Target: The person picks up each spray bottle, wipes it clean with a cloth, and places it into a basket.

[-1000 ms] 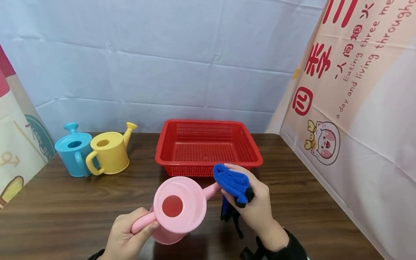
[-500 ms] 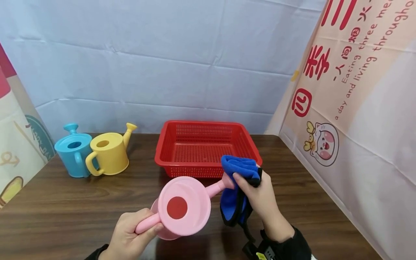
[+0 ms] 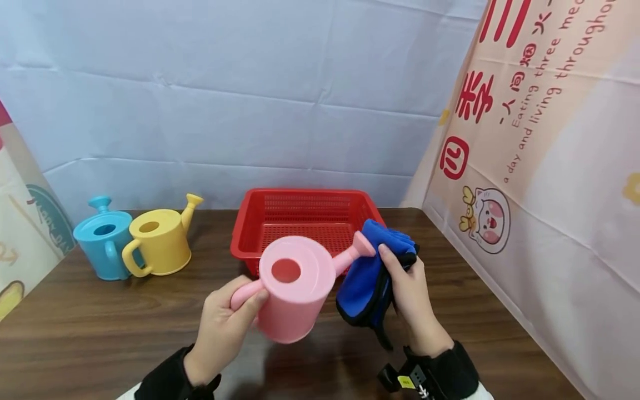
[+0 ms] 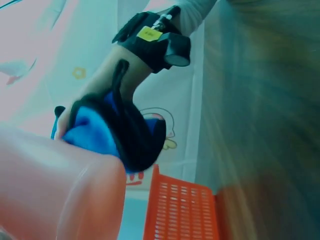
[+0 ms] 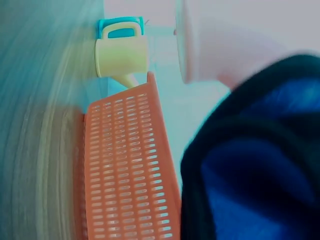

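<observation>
A pink watering can (image 3: 295, 300) is held up above the table by my left hand (image 3: 222, 328), whose fingers grip its handle on the left. Its spout points up and to the right. My right hand (image 3: 412, 300) pinches a folded blue cloth (image 3: 362, 291) with black edging, right beside the spout's rose. Part of the cloth hangs down below the fingers. In the left wrist view the cloth (image 4: 92, 132) shows just past the can's body (image 4: 60, 185). The right wrist view shows the cloth (image 5: 250, 185) close up, with the fingers hidden.
A red perforated basket (image 3: 250, 222) stands behind the can, partly hidden by it. At the left, a yellow watering can (image 3: 165, 244) stands in front of a blue watering can (image 3: 100, 250). Printed cloth (image 3: 500, 222) lines the table's right side.
My left hand has raised the pink watering can, moving it right and making it more upright. My right hand has gone up and right with the blue cloth, which hangs more open.
</observation>
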